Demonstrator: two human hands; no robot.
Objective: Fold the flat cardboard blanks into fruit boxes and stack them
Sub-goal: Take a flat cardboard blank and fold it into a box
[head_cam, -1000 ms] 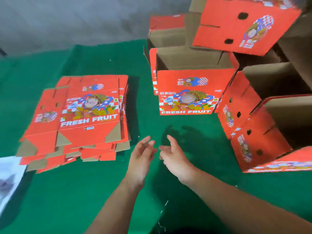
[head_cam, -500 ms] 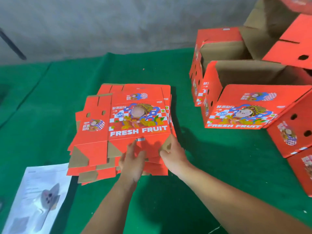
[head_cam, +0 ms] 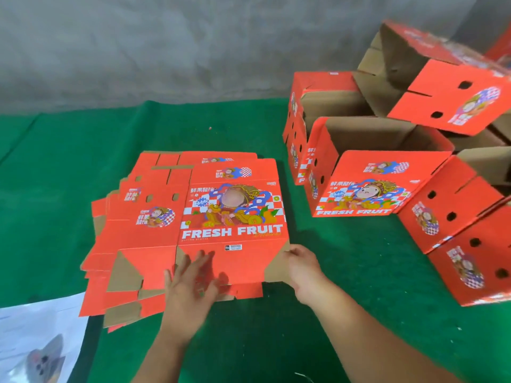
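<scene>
1. Where "FRESH FRUIT" is printed, the top blank (head_cam: 232, 217) lies on a flat pile on the green desk (head_cam: 55, 189)
2. Left hand (head_cam: 190, 286) lies flat on its near flap; right hand (head_cam: 301, 266) grips its near-right corner
3. Folded boxes (head_cam: 365, 172) are stacked right; bare cloth lies between

The left hand (head_cam: 190, 283) is motion-blurred; its finger outlines over the near flap of the top flat red printed cardboard blank (head_cam: 232, 214) cannot be resolved. The right hand (head_cam: 302, 268) covers the blank's near right corner, and its fingertips are hidden beneath the edge. Lower blanks in the stack of flat red cardboard blanks (head_cam: 110, 275) show only as offset edges. The white printed paper sheet (head_cam: 38, 335) is cut off by the left and bottom edges. The tilted red folded cardboard box (head_cam: 448, 87) at upper right is blurred and cropped by the right edge.
</scene>
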